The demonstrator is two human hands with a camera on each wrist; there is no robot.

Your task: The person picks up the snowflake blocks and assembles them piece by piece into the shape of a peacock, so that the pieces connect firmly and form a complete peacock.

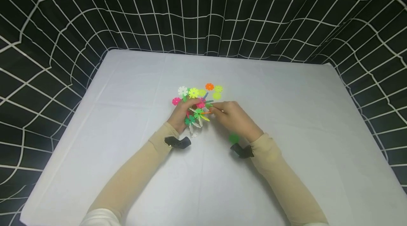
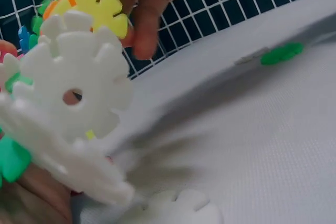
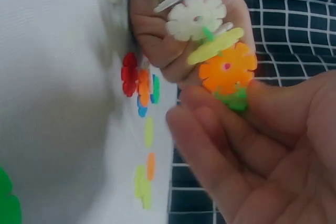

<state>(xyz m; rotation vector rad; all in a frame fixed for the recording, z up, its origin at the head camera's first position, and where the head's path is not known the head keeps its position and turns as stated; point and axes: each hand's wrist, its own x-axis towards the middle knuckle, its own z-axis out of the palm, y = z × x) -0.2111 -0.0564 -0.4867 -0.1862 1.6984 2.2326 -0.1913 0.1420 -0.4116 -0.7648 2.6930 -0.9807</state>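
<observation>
In the head view my left hand (image 1: pixel 179 116) grips a joined cluster of notched, flower-shaped plastic discs, with a teal disc (image 1: pixel 190 120) and a bright green disc (image 1: pixel 199 113) on its near side. White discs (image 2: pixel 79 77) of the cluster fill much of the left wrist view. My right hand (image 1: pixel 235 115) comes in from the right, thumb and fingertips pinching a green disc (image 3: pixel 237 102). That green piece meets the edge of an orange disc (image 3: pixel 223 74) at the chain's end. A yellow disc (image 3: pixel 216 46) and white ones follow toward the left hand, whose palm is partly hidden.
Loose discs lie on the white tabletop (image 1: pixel 286 166) beyond the hands, among them an orange one (image 1: pixel 209 86) and a yellow-green one (image 1: pixel 218 88). A single green disc (image 1: pixel 234 138) lies by the right wrist. Behind the table hangs a black curtain (image 1: pixel 203 3) with a white grid.
</observation>
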